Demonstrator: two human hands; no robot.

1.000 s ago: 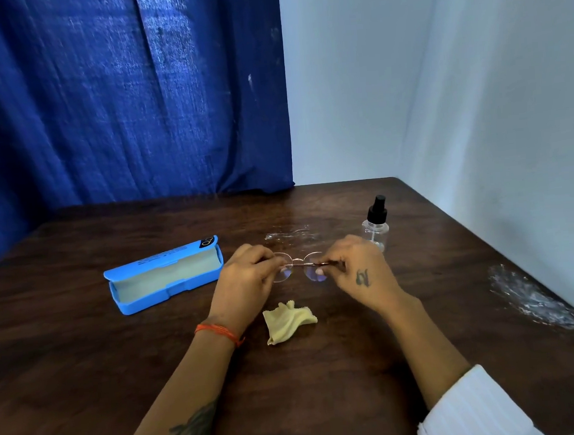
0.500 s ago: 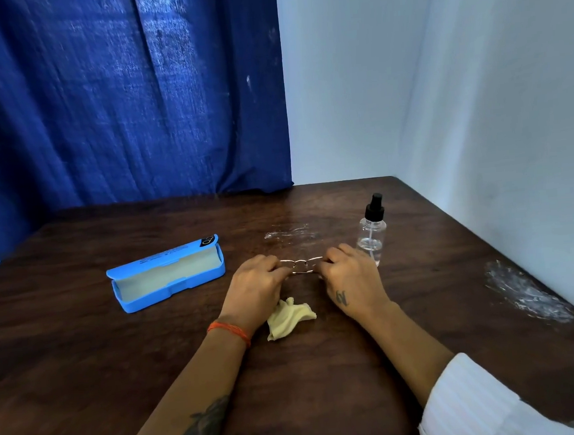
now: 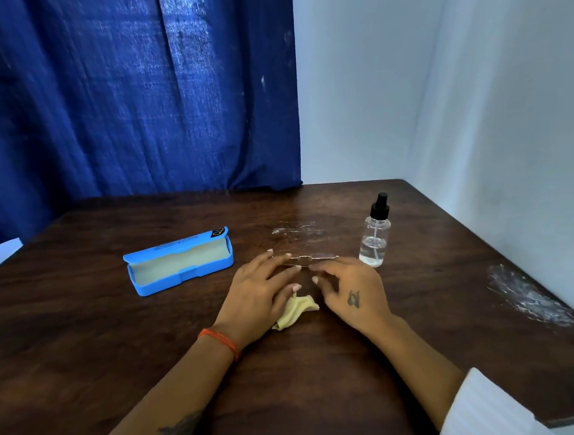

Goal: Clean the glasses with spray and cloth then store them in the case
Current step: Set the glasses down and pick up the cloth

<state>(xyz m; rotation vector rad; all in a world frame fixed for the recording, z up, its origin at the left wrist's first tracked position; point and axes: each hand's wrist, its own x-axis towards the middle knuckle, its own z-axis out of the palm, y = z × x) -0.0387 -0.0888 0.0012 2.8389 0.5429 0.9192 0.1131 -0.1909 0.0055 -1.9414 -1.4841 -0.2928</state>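
Thin gold-rimmed glasses [image 3: 307, 259] lie folded on the dark wooden table [image 3: 325, 368], just beyond my fingertips. My left hand [image 3: 262, 293] hovers with relaxed, spread fingers at the glasses' left end, its heel over the yellow cloth [image 3: 298, 311]. With fingers loosely extended, my right hand [image 3: 349, 289] sits near the glasses' right side and holds nothing. A clear spray bottle [image 3: 375, 241] with a black nozzle stands upright to the right. The blue case [image 3: 179, 265] lies open at the left.
A crumpled clear plastic wrap [image 3: 528, 296] lies near the table's right edge, and another clear scrap [image 3: 297, 230] lies behind the glasses. A blue curtain [image 3: 124, 92] and a white wall [image 3: 440, 85] border the table's far side.
Both hands held the glasses above the table, then lowered them. Now the glasses lie on the table and both hands have let go and drawn back with fingers open.
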